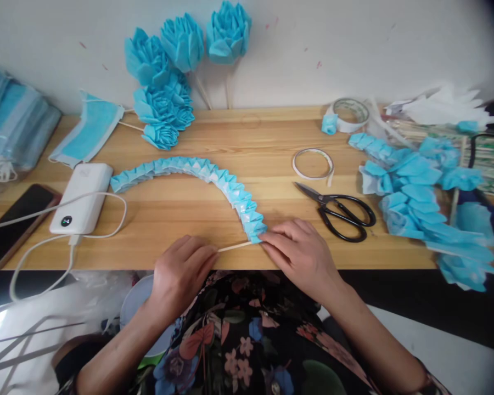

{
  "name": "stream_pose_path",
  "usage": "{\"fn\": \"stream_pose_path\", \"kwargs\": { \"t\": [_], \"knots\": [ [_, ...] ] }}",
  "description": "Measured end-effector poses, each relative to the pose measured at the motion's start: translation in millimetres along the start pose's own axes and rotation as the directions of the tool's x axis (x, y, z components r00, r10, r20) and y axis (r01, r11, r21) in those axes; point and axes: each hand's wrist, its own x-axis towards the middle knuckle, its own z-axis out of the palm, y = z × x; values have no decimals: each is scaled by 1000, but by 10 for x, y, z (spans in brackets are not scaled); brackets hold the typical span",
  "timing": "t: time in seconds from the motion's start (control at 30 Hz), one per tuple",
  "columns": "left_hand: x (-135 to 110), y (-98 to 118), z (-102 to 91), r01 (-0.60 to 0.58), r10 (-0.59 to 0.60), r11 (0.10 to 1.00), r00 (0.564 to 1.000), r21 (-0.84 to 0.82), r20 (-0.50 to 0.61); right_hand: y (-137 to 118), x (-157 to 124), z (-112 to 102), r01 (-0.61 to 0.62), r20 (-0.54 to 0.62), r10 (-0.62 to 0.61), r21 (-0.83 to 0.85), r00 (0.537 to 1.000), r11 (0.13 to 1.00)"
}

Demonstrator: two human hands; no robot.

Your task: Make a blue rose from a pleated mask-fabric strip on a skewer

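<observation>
A long arc of folded blue petals (197,171) curves across the wooden table (271,137). Its near end lies against a thin wooden stick (234,247) by the front edge. My left hand (181,271) pinches the left end of the stick, fingers closed. My right hand (298,252) presses down on the strip's near end where it meets the stick, fingers together and curled.
Black scissors (341,213) and a tape ring (313,163) lie right of the strip, a bigger tape roll (349,114) behind. Finished blue flowers (177,66) lean on the wall. A power bank (82,197), phone (12,225) and face mask (88,134) sit left; blue scraps (420,192) right.
</observation>
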Motion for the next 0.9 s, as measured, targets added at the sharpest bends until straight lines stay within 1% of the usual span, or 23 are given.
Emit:
{"fn": "stream_pose_path", "kwargs": {
  "t": [0.13, 0.23, 0.37, 0.47, 0.53, 0.6, 0.7, 0.83, 0.9],
  "knots": [
    [-61, 65, -15, 35, -35, 999, 999, -7, -15, 6, 47, -3, 29, 33, -29, 5, 999, 1000],
    [-120, 150, -19, 87, -88, 996, 996, -12, -34, -9, 74, 0, 42, 62, -43, 17, 997, 999],
    [-179, 222, -24, 132, -133, 991, 990, -16, -49, 5, 99, -35, 40, 91, -47, 75, 995, 996],
    [-188, 218, -27, 112, -113, 994, 992, -14, -59, 102, 155, -114, -8, 91, -5, 135, 996, 991],
    [-183, 204, -26, 87, -88, 996, 994, -5, -72, 197, 250, -170, -72, 90, 59, 146, 994, 987],
    [-181, 192, -19, 69, -68, 998, 994, 2, -85, 286, 411, -209, -146, 115, 132, 126, 985, 981],
    [-190, 183, -2, 70, -69, 998, 994, 7, -86, 369, 779, -217, -220, 185, 198, 108, 963, 969],
    [-203, 181, 12, 76, -76, 997, 994, -10, -75, 394, 1395, -96, -227, 286, 198, 71, 938, 971],
    [-204, 182, 14, 76, -76, 997, 994, -13, -73, 379, 1693, 21, -174, 326, 148, 53, 934, 983]
  ]
}}
